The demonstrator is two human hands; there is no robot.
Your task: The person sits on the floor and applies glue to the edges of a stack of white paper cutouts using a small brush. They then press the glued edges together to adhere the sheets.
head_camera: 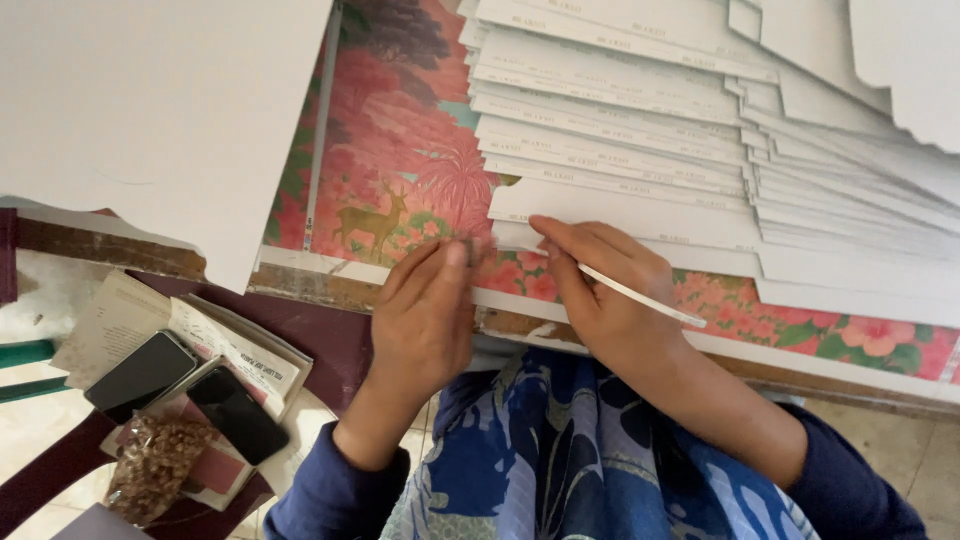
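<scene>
Work surface and surroundings, seen from above.
A flowered red tablecloth (400,150) with deer covers the wooden table (330,290); a dark maroon stool (330,335) stands near left on pale tiled floor (920,470).

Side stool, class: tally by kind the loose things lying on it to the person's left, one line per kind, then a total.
Black phones: 2, one beside the other
Clear bag of brown bits: 1
Printed paper booklets under them: a stack, counted as 1
Total: 4
</scene>
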